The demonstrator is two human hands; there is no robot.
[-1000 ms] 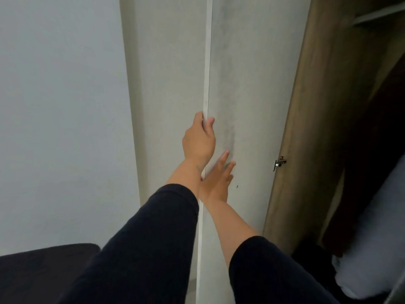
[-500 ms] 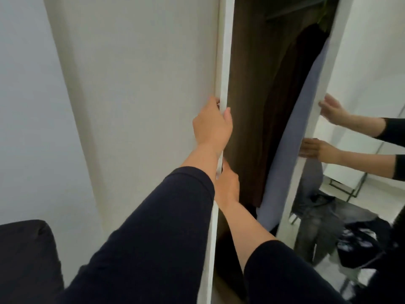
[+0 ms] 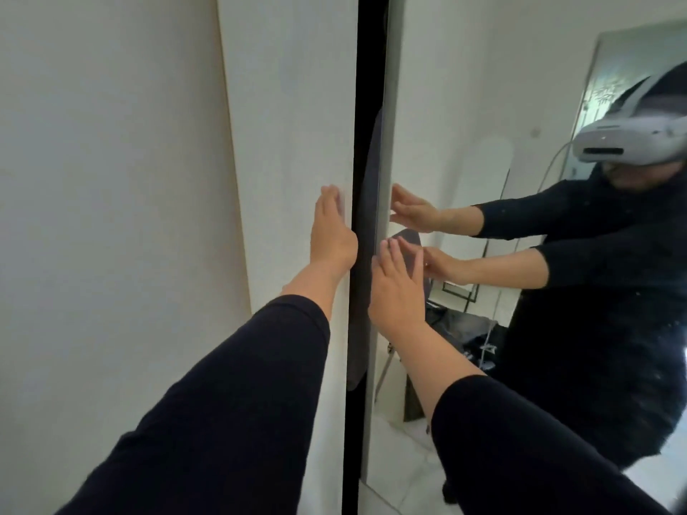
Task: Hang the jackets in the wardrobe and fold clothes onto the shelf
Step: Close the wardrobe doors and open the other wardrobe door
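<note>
Wardrobe: two tall doors nearly meet, with a narrow dark gap [image 3: 358, 105] running top to bottom between them, its long axis vertical.
Left door [image 3: 290, 105]: plain off-white panel, matte and faintly grained, straight-edged; its free edge faces right onto the gap.
Right door [image 3: 446, 87]: a smooth mirror with a pale frame edge along the gap; it reflects a white room.
Garment [image 3: 366, 254]: a dark grey hanging piece shows through the gap, inside the wardrobe, hanging lengthwise straight down; soft, dull cloth. Whether it is a jacket cannot be told.
Left hand [image 3: 331, 236]: flat against the left door close to its free edge, fingers straight and pointing up, palm on the panel, gripping nothing.
Right hand [image 3: 397, 288]: lower and to the right, fingers straight and slightly spread, pressed on the mirror door just beside the gap, holding nothing.
Sleeves: both arms wear dark, smooth long sleeves, reaching from the near bottom edge up toward the doors; the left sleeve [image 3: 223, 403] ends short of the wrist, the right sleeve [image 3: 520, 447] likewise.
Reflection: the mirror shows the person in dark clothing with both arms stretched out, and a white headset [image 3: 628, 139] with a rounded front and a strap.
Wall [image 3: 104, 217]: flat, pale, matte surface to the left of the wardrobe.
Floor in mirror: pale glossy tiles, with a dark heap of clothes [image 3: 468, 328] far behind.
</note>
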